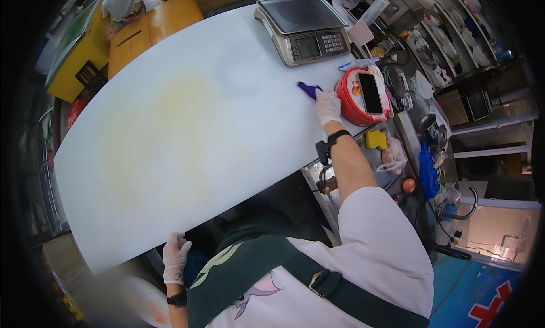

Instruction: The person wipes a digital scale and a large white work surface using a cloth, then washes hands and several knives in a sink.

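Note:
My right hand [328, 106], in a clear glove, is closed on a dark purple cloth [308, 90] at the right of the white tabletop [153, 140]. Part of the cloth sticks out past the fingers and lies on the surface. Just right of this hand stands a round red tub [350, 105] with a black phone [370, 93] on top. My left hand [176, 257], also gloved, is by the table's near edge at lower left. Its fingers are loosely bent, with nothing visible in them.
A digital scale [304, 27] sits at the table's far right. Beyond the red tub, a cluttered counter holds a yellow sponge [375, 139], a plastic bag of food [394, 154] and a blue bag [428, 169]. A person [124, 9] sits at a wooden table [153, 30] at far left.

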A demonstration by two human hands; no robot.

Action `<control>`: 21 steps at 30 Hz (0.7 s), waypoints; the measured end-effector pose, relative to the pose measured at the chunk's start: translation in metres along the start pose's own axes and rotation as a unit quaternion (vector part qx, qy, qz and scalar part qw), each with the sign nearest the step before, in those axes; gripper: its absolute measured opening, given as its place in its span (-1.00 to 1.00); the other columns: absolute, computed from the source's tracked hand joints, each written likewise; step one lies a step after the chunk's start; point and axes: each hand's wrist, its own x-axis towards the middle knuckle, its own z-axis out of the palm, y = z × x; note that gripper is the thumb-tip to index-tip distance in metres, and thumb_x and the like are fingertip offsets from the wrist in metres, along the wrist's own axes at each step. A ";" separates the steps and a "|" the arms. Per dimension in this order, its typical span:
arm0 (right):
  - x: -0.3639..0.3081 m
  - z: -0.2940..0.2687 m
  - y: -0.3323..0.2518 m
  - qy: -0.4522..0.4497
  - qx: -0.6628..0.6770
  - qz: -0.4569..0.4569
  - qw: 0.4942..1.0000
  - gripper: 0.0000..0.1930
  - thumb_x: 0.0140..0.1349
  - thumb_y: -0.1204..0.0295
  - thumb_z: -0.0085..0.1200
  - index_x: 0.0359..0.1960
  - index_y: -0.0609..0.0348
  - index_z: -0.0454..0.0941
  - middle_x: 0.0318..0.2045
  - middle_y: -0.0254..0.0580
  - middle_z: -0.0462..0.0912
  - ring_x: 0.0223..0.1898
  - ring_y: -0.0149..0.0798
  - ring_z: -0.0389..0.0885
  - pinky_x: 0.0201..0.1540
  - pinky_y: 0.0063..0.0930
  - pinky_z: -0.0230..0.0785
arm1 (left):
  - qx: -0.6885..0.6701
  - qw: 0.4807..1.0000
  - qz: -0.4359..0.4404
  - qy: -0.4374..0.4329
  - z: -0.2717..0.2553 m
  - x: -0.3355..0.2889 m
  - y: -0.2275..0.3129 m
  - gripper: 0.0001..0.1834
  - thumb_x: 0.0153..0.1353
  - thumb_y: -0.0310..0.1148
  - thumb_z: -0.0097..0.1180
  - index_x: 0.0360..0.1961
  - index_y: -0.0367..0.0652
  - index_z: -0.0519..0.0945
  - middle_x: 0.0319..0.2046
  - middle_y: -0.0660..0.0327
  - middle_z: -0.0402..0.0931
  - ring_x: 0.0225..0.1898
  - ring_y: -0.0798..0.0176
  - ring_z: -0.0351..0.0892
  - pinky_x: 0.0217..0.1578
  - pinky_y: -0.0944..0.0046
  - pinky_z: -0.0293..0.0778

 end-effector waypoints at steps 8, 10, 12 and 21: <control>-0.069 -0.009 0.005 -0.086 0.084 0.011 0.993 -0.71 0.19 0.48 0.04 -0.06 0.14 0.63 -0.15 0.08 0.67 -0.08 0.03 0.68 -0.04 -0.15 0.57 | -0.029 0.996 -0.081 0.019 -0.002 -0.034 -0.025 -0.66 0.11 -0.50 0.30 -0.07 -0.20 0.55 -0.40 0.18 0.61 -0.36 0.29 0.59 -0.24 0.27 0.55; -0.068 -0.003 0.029 -0.102 0.070 0.064 0.990 -0.78 0.16 0.45 0.10 -0.17 0.16 0.68 -0.17 0.04 0.70 -0.10 0.02 0.70 -0.08 -0.20 0.59 | -0.027 0.997 -0.068 0.015 0.000 -0.027 -0.023 -0.66 0.11 -0.50 0.30 -0.06 -0.21 0.55 -0.40 0.17 0.62 -0.36 0.28 0.60 -0.24 0.26 0.55; -0.064 0.001 0.046 -0.110 0.058 0.103 0.987 -0.82 0.15 0.42 0.13 -0.26 0.16 0.71 -0.22 0.01 0.72 -0.13 -0.01 0.73 -0.12 -0.23 0.60 | -0.025 0.998 -0.058 0.023 -0.001 -0.018 -0.017 -0.66 0.11 -0.50 0.30 -0.06 -0.22 0.55 -0.40 0.17 0.62 -0.36 0.28 0.60 -0.24 0.26 0.55; -0.102 0.011 -0.081 -0.058 0.152 -0.039 0.986 -0.77 0.15 0.47 -0.03 -0.43 0.29 0.70 -0.40 0.09 0.69 -0.32 0.03 0.71 -0.24 -0.11 0.58 | 0.066 0.997 -0.018 -0.039 0.002 0.018 -0.047 -0.57 0.15 -0.14 0.27 -0.07 -0.21 0.57 -0.34 0.06 0.61 -0.24 0.13 0.58 -0.11 0.12 0.49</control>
